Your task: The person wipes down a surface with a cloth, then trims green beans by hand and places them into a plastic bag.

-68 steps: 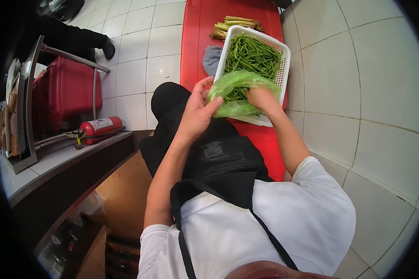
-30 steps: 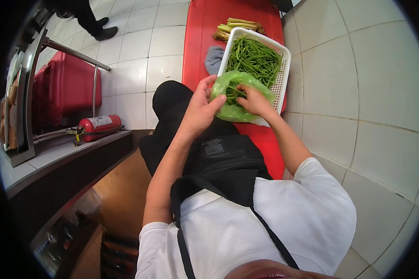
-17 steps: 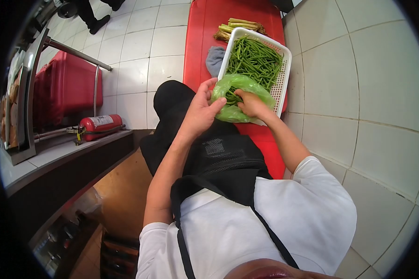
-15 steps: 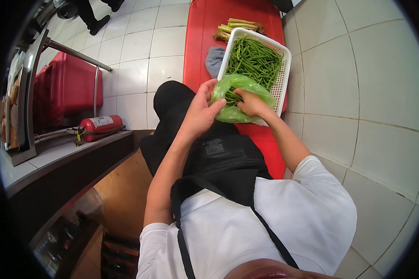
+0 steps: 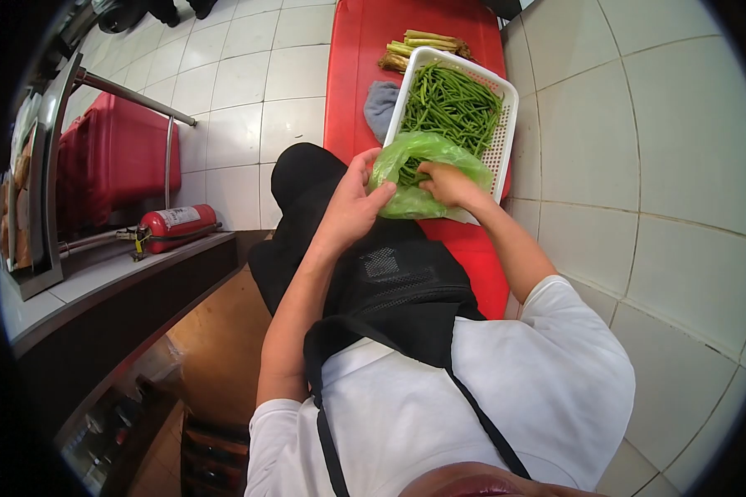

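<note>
The right hand (image 5: 448,184) has shifted left into the green bag (image 5: 402,205), its grip unclear, while the left hand (image 5: 351,200) holds the bag's left rim, nearer than the beans (image 5: 448,103) in the basket (image 5: 510,132).

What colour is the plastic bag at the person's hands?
The bag is translucent bright green, seen best in the head view.

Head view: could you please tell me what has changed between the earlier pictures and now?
The right hand has shifted slightly left at the green bag, its fingers now partly visible rather than hidden as at first. The co-worker's feet have moved up to the picture's top edge. The left hand remains at the bag's edge, and the white basket stays put.
</note>
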{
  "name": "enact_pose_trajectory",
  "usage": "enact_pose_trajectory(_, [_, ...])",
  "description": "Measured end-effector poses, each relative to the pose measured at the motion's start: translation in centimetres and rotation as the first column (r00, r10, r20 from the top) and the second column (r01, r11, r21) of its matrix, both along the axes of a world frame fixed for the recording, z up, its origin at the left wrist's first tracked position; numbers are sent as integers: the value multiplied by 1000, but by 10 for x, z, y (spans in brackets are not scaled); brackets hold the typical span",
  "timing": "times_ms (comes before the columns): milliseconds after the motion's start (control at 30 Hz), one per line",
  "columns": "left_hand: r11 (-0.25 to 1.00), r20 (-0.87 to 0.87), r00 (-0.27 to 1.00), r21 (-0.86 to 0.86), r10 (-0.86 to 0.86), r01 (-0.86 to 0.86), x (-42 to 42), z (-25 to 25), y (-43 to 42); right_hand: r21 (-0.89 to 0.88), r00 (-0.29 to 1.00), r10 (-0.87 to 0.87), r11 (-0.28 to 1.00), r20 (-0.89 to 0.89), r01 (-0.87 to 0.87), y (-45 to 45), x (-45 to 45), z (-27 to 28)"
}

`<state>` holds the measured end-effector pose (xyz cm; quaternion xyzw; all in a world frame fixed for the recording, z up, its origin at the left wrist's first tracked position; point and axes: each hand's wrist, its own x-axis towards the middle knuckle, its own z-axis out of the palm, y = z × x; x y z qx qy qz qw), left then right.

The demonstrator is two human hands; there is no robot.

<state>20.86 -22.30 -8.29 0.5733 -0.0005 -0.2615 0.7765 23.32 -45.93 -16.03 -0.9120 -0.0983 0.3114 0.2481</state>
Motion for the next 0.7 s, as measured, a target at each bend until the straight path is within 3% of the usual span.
enact_pose_trajectory(100, [1000,15,1000,17,11,-11,-2,-1,1,160,917,-312,947,249,279,7,1,0])
enact_pose_trajectory(200, [999,44,999,44,13,-15,0,-4,-1,127,950,-168,982,264,139,14,10,-6])
enact_pose_trajectory(333, [999,37,999,35,13,-14,-1,0,-3,-96,974,-75,991,215,97,40,4,8])
enact_pose_trajectory(533, [1000,16,1000,11,27,-27,-1,-1,2,-189,976,-89,974,200,128,45,6,-13])
enact_pose_trajectory(633, [999,20,999,5,46,-46,1,0,3,-58,923,-123,986,365,154,34,5,-5])
enact_pose_trajectory(700, [998,14,998,-1,55,-55,2,0,2,119,927,-190,980,324,159,16,5,-15])
